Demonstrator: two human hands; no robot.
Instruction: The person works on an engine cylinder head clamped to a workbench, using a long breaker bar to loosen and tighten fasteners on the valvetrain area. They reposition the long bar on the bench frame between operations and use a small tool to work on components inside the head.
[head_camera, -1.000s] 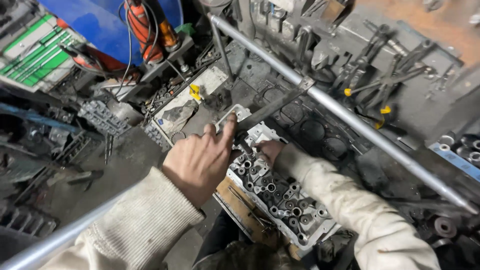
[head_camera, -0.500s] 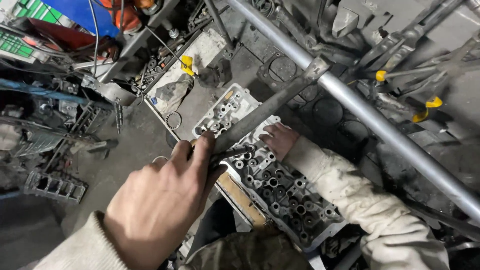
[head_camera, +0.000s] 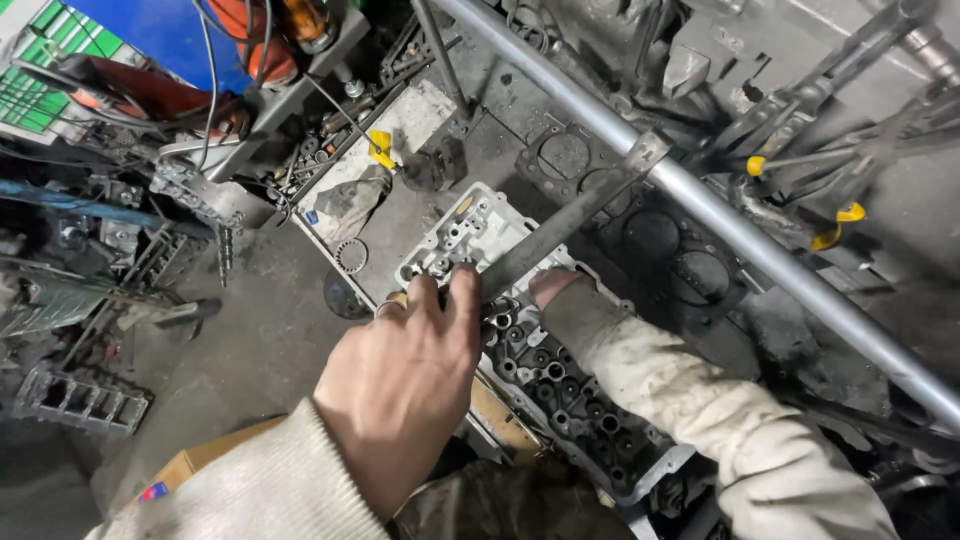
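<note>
A flat grey metal bar (head_camera: 560, 228) slants down from a long silver pipe (head_camera: 740, 235) to the near end of a dark, greasy cylinder head (head_camera: 570, 395), which lies low in the middle of the view on a cluttered, grimy counter (head_camera: 260, 340). The left hand (head_camera: 405, 385) closes its fingers on the lower end of the bar, thumb and forefinger pinching it just above the head's rows of round valve pockets. The right hand (head_camera: 553, 287) is mostly covered by a dirty cream sleeve; its fingertips rest at the head's far edge, just under the bar, and I cannot tell whether they grip anything.

Just beyond the dark head lies a second, lighter aluminium casting (head_camera: 462, 235), touching or nearly touching it. Behind that sits a shallow white tray (head_camera: 420, 115) holding a crumpled grey rag (head_camera: 347, 200), a yellow-capped piece (head_camera: 381, 148) and small dark parts. A coiled spring ring (head_camera: 350, 256) lies at the tray's near edge. To the right, a dark gasket (head_camera: 650, 235) with large round holes lies under the pipe. Yellow-tipped tools (head_camera: 835, 225) lean further right. A cardboard box (head_camera: 195, 462) shows beside the left sleeve.
</note>
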